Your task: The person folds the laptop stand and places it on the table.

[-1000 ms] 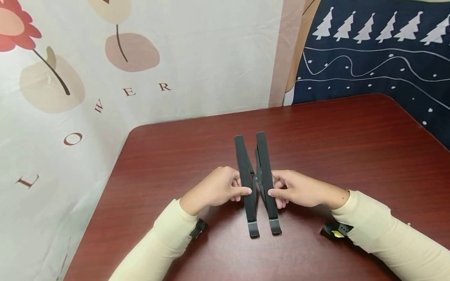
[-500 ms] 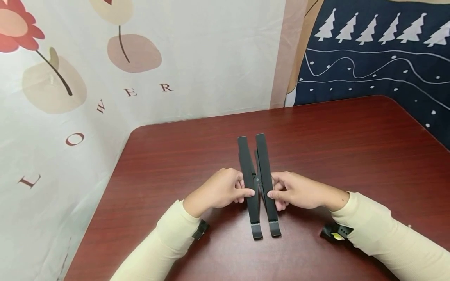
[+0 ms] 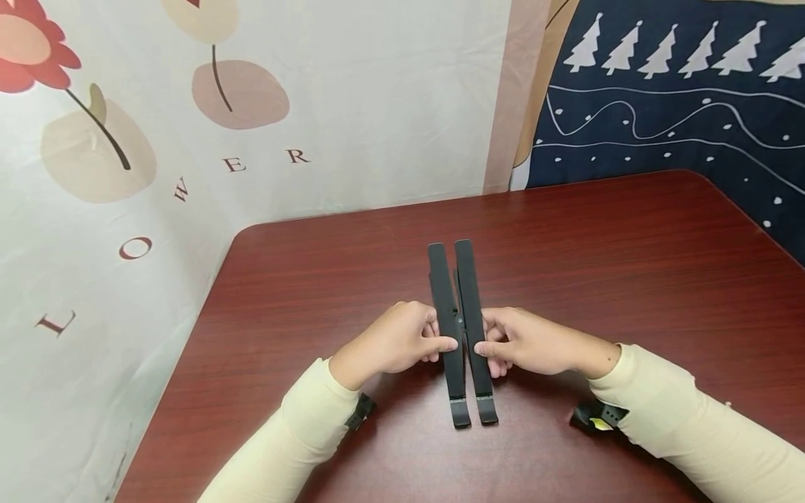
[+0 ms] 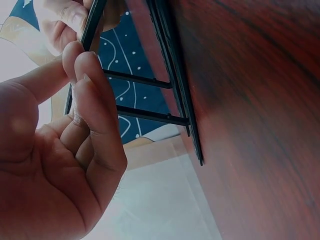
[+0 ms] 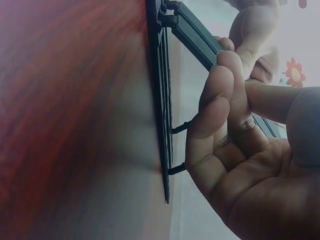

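Note:
A black folding laptop stand [image 3: 469,297] stands on the table in the middle of the head view, its two long arms almost side by side with a narrow gap between them. My left hand [image 3: 407,339] pinches the left arm, thumb on top and fingers curled beneath. On the other side, my right hand [image 3: 531,340] pinches the right arm in the same way. Small hooked lips [image 3: 461,413] sit at the near ends. In the left wrist view, thin struts [image 4: 150,117] link the upper arm to the base bars [image 4: 182,92] low at the tabletop.
The reddish-brown wooden table [image 3: 333,272] has rounded far corners. Behind it hangs a white cloth [image 3: 390,105] with flowers and letters, and a dark blue cloth [image 3: 660,119] with white trees. Black wrist devices [image 3: 597,416] hang under both sleeves.
The stand's two arms have drawn closer together, narrowing the gap. My left hand has shifted slightly right and my right hand slightly left, both keeping their grip.

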Demonstrator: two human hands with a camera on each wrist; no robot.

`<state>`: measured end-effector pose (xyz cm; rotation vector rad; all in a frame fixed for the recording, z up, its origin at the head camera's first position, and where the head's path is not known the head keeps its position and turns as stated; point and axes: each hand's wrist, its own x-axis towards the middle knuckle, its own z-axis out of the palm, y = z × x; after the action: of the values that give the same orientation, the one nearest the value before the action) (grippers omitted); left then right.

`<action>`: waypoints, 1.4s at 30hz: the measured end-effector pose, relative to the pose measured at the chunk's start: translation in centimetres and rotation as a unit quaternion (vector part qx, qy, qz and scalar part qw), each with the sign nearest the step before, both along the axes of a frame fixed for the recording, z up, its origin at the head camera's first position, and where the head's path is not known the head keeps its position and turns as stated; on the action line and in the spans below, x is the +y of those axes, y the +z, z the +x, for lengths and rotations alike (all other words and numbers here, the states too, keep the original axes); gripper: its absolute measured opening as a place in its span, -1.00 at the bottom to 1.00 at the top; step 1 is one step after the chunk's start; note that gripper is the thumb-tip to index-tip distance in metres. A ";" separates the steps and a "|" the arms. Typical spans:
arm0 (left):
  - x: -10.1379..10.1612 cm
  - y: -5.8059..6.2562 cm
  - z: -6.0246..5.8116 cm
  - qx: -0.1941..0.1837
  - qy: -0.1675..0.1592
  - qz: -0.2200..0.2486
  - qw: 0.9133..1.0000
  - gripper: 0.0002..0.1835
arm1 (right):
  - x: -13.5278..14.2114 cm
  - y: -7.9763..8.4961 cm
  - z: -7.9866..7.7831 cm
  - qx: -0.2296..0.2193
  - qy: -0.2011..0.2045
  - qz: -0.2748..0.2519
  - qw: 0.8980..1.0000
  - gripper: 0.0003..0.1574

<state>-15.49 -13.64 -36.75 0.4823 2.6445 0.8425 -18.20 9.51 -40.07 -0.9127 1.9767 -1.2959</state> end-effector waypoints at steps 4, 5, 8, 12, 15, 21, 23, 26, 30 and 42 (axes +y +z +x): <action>0.0 -0.1 -0.1 0.004 -0.002 0.003 1.000 -0.72 | -0.2 0.0 0.0 0.002 0.002 -0.001 1.000 -0.89; 0.0 -0.1 -0.1 0.004 -0.003 0.003 1.000 -0.72 | -0.2 0.0 0.0 0.002 0.002 0.000 1.000 -0.89; 0.0 -0.1 -0.2 0.004 -0.003 0.003 1.000 -0.72 | -0.4 0.0 0.0 0.003 0.002 0.000 1.000 -0.89; 0.0 -0.2 -0.2 0.003 -0.002 0.003 1.000 -0.72 | -0.6 0.0 0.0 0.002 0.001 0.002 1.000 -0.89; 0.0 -0.2 -0.1 0.002 -0.003 0.006 1.000 -0.73 | -0.7 -0.1 0.1 0.001 0.002 0.001 1.000 -0.90; 0.0 -0.3 -0.1 0.004 -0.004 0.009 1.000 -0.73 | -0.7 -0.1 0.2 0.002 0.000 0.003 1.000 -0.90; 0.1 -0.3 -0.1 0.006 -0.004 0.009 1.000 -0.73 | -0.8 -0.1 0.2 0.002 -0.002 0.004 1.000 -0.90; 0.1 -0.2 -0.2 0.005 -0.006 0.008 1.000 -0.73 | -0.8 0.0 0.2 -0.002 -0.003 0.004 1.000 -0.89; 0.1 -0.3 -0.2 0.004 -0.008 0.010 1.000 -0.72 | -0.8 0.0 0.2 -0.003 -0.004 0.004 1.000 -0.89; 0.1 -0.4 -0.4 -0.002 -0.012 0.014 1.000 -0.73 | -1.0 -0.1 0.0 0.002 0.000 0.005 1.000 -0.89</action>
<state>-15.85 -13.57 -37.11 0.5169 2.6211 0.8736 -18.17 8.48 -40.18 -0.9115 1.9842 -1.2825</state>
